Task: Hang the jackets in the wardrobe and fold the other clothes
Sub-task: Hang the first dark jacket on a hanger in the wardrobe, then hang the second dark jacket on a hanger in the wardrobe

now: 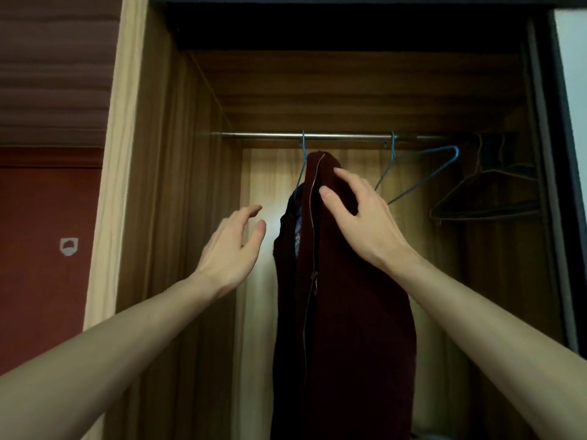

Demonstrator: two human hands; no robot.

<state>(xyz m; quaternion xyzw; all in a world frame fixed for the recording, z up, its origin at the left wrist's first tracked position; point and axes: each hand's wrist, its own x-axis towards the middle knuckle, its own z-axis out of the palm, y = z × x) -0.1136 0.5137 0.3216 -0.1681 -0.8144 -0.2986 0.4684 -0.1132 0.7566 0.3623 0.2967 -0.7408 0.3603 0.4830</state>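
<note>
Head view looks forward and upward, close, into the wardrobe point(178, 217).

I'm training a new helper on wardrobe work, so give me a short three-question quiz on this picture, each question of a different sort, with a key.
1. True or false: the jacket hangs from a hanger hooked on the rail.
2. Which hand touches the jacket? A) the left hand B) the right hand C) both
3. Fill in: the empty blue hanger hangs to the ______ of the jacket.

Key: 1 true. 2 B: the right hand rests on the jacket's shoulder, while the left is open beside it, not touching. 3 right.
</note>
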